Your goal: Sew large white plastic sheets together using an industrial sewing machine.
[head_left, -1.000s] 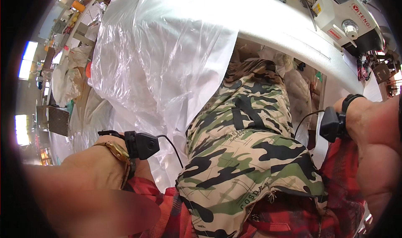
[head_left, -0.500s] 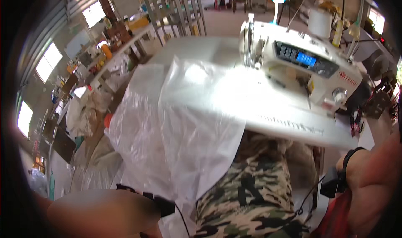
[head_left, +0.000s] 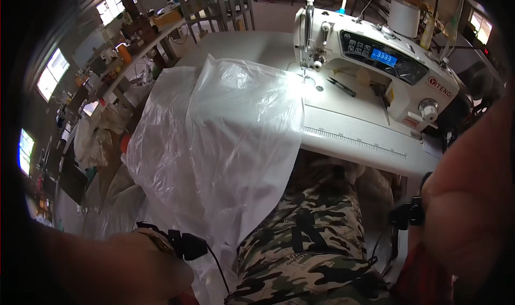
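My left hand and wrist loom close and blurred at the lower left, a black strapped device on the wrist; the fingers do not show. At the right edge, my right hand and forearm are also very near and blurred, the fingers hidden, with a similar black device. Neither visibly touches the translucent white plastic sheet, which drapes from the table over its front edge toward my lap. Its right edge lies beside the needle area of a white sewing machine with a lit display.
Small dark thread snips lie on the machine bed, and a slim metal tool is near the machine's body. Camouflage cloth covers my lap. A metal rack stands behind the table; a cluttered bench runs along the left.
The view has shifted, so machine and sheet sit slightly higher and further left. My right arm covers more of the right edge. The sheet still lies in the same place on the table.
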`<state>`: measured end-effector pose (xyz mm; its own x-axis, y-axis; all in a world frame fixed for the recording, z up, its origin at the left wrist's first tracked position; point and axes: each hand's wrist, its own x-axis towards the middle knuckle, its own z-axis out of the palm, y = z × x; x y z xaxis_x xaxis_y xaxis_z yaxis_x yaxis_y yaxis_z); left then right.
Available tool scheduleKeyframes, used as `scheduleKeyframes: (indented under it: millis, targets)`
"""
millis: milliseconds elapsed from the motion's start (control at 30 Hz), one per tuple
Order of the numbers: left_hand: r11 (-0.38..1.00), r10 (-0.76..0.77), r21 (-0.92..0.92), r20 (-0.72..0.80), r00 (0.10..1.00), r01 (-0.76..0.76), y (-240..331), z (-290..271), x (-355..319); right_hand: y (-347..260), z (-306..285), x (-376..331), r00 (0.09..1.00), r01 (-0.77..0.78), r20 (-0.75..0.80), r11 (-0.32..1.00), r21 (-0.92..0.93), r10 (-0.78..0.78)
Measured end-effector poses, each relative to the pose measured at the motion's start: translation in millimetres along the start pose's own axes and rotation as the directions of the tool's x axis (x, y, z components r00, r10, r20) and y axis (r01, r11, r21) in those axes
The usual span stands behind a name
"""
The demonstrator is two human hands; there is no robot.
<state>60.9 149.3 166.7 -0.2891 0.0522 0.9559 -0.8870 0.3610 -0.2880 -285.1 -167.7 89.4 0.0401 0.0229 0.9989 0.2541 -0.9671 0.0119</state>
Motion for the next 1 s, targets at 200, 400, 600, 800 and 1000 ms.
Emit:
scheduleKeyframes:
  millis: [200, 400, 600, 800, 1000]
  targets:
    - [0.869, -0.424, 0.362, 0.189, 0.886, 0.339, 1.7, 70.0, -43.6, 51.1, 112.6, 6.8, 0.965, -0.244, 0.091, 0.969, -0.038, 0.247]
    - [0.680, -0.703, 0.306, 0.531, 0.474, 0.666, 19.1, 157.0, -201.2, 27.7, 141.6, -157.8, 0.048, -0.999, 0.426, 0.034, 0.041, 0.903]
    - [0.659, -0.738, 0.474, 0.559, 0.379, 0.584, 36.8, 182.5, -260.1, 3.0, 194.0, -209.8, -0.165, -0.985, 0.488, -0.123, -0.119, 0.857]
    - [0.787, -0.602, 0.338, 0.605, 0.522, 0.516, 46.1, 180.8, -201.2, -0.9, 190.8, -204.6, -0.062, -0.993, 0.545, 0.002, -0.117, 0.836]
    - [0.742, -0.538, 0.233, 0.767, 0.350, 0.629, 54.4, 179.6, -164.8, -22.6, 177.3, -163.7, 0.050, -0.990, 0.600, -0.037, 0.133, 0.799]
